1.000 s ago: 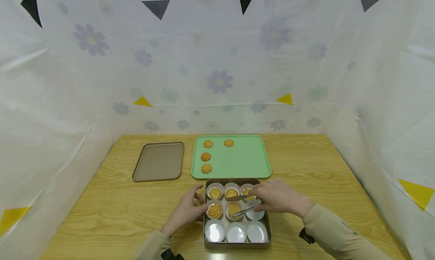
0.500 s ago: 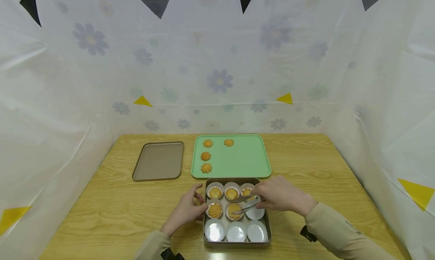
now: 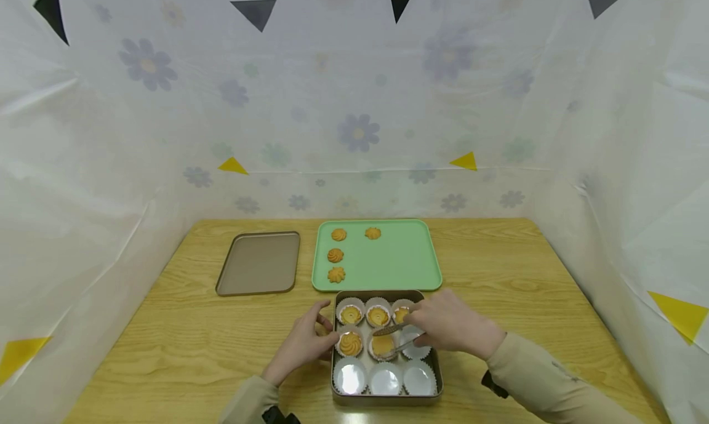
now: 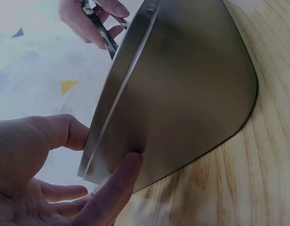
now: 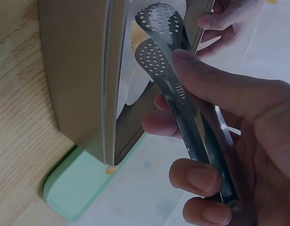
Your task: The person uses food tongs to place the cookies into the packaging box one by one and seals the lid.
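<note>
In the head view, my left hand (image 3: 303,343) steadies the left side of a brown rectangular baking tin (image 3: 388,400). Its thumb lies over the rim, and a finger (image 4: 128,172) presses the outer wall in the left wrist view. My right hand (image 3: 451,325) grips metal tongs (image 5: 185,117) with perforated heads. Over the tin's middle, the tong heads stand apart on either side of a smooth pale-topped cookie (image 3: 382,343) in a paper cup. Left of it, a swirled cookie (image 3: 350,344) sits in its own cup. Cookies also fill the back row of cups.
Paper cups without cookies, such as the front-left cup (image 3: 350,376), occupy the front row and the middle row's right end. Behind the tin lies a green tray (image 3: 399,258) bearing several cookies. A flat brown tray (image 3: 260,264) lies farther left on the wooden table (image 3: 183,338).
The tong heads have spread wider around the middle cookie, and my right hand has shifted slightly left. My left hand and the tin stay put.
</note>
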A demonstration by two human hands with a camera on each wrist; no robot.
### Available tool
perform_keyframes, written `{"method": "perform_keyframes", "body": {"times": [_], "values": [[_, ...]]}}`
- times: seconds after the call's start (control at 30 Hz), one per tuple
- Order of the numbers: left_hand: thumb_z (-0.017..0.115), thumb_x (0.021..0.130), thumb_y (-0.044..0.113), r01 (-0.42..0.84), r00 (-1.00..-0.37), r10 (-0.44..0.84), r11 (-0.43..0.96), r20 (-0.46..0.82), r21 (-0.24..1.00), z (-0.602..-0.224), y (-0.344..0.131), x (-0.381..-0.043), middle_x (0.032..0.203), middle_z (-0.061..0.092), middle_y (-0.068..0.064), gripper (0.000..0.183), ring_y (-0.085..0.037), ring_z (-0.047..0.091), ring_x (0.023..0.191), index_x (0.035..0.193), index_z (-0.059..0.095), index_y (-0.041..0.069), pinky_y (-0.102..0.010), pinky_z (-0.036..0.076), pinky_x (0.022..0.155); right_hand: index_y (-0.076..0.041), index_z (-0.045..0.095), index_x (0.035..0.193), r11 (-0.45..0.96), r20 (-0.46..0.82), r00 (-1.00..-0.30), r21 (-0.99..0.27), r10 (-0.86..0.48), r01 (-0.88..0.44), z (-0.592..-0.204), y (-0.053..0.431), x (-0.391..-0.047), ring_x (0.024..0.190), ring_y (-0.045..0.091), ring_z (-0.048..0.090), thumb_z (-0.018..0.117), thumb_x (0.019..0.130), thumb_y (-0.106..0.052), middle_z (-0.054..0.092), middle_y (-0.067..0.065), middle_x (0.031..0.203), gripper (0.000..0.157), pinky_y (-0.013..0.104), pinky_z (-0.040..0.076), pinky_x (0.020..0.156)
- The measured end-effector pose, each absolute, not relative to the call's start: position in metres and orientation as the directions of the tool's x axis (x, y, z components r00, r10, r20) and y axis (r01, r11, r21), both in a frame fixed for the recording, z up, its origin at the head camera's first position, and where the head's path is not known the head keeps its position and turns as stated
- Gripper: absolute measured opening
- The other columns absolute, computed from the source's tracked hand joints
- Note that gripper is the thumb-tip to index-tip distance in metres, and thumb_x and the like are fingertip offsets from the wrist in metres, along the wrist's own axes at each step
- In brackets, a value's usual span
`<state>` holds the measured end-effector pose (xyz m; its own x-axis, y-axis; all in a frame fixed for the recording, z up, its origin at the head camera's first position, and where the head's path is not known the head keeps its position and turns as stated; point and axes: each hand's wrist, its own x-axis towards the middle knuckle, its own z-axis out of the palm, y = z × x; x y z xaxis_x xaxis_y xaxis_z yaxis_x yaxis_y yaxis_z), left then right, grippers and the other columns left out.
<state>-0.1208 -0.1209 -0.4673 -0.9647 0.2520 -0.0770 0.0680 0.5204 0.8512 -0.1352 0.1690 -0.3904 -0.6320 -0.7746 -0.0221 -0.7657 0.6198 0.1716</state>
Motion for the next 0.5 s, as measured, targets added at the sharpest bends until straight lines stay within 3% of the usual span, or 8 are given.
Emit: {"method": "perform_keyframes", "body": {"times": [0.5], "values": [[0.072,0.083,0.011,0.063,-0.966,0.247,0.520,-0.079,0.852,-0.4657,-0.1209,-0.1199,0.095,0.065,-0.013,0.071,-0.011,0.057,0.062,0.145,0.041,-0.007,-0.021,0.048,0.054,-0.022,0.062,0.068,0.588,0.008,-0.613,0.294,-0.790,-0.754,-0.3899,0.1621,-0.1316,0.051,0.007,0.021,0.087,0.068,-0.048,0.044,-0.012,0.058,0.036,0.023,0.014,0.045]]}}
